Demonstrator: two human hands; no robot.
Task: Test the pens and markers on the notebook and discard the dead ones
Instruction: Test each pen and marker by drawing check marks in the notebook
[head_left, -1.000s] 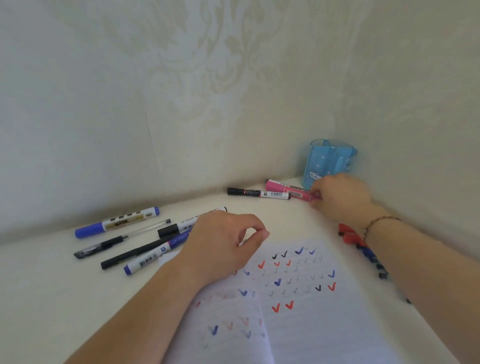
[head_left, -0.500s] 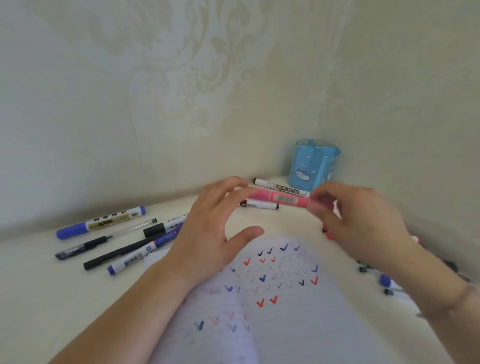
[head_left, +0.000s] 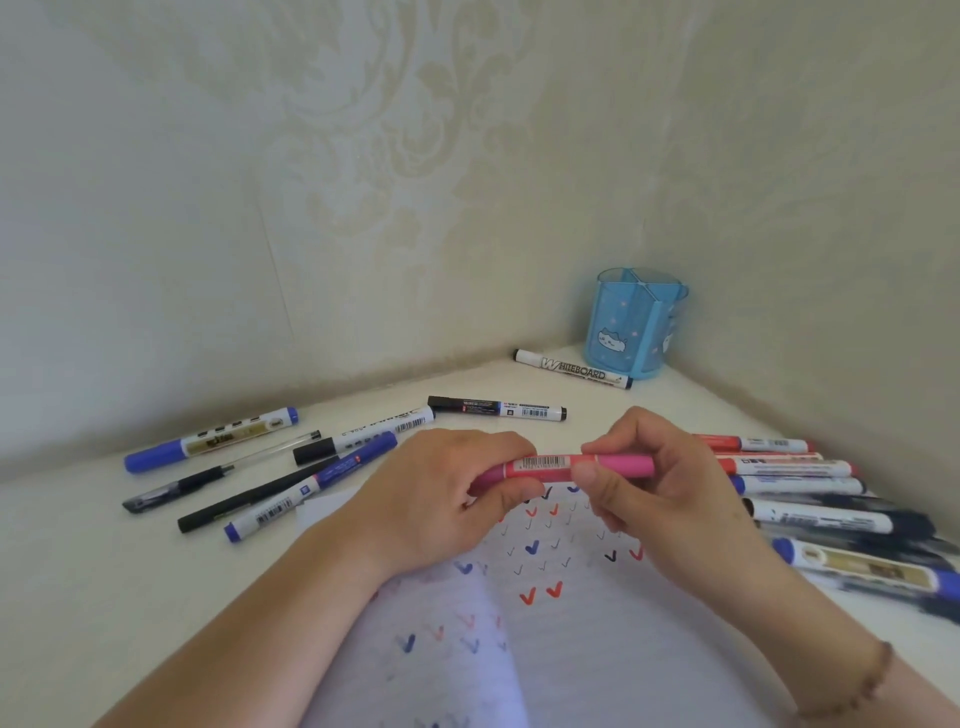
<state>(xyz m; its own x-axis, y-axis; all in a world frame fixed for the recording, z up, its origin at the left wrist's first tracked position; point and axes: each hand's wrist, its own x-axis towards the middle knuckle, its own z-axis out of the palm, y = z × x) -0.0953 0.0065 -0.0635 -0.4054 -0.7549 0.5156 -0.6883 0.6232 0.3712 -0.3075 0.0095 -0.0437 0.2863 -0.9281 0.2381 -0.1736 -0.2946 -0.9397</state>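
You've got the pink marker (head_left: 571, 464) held level in both hands, just above the far end of the notebook (head_left: 597, 639). Your left hand (head_left: 447, 499) is curled round its left end, fingers wrapped under; your right hand (head_left: 654, 493) pinches the right part, thumb on the barcode label, pink end poking out past the fingers toward the right. Cap on or off: can't tell. The notebook lies open under your wrists, page covered in red, blue and black ticks. Left of the notebook: a loose bunch of pens (head_left: 260, 467), blue and black, lying flat on the table (head_left: 78, 571). Beyond the notebook: a black marker (head_left: 496, 407), and farther back in the corner a whiteboard marker (head_left: 571, 368) touching the blue cup (head_left: 631, 325). Right of the notebook: a row of markers (head_left: 805, 493) side by side, red ones farthest, darker ones nearer, blurred at the edge. Bracelet (head_left: 872, 680) on your right wrist.
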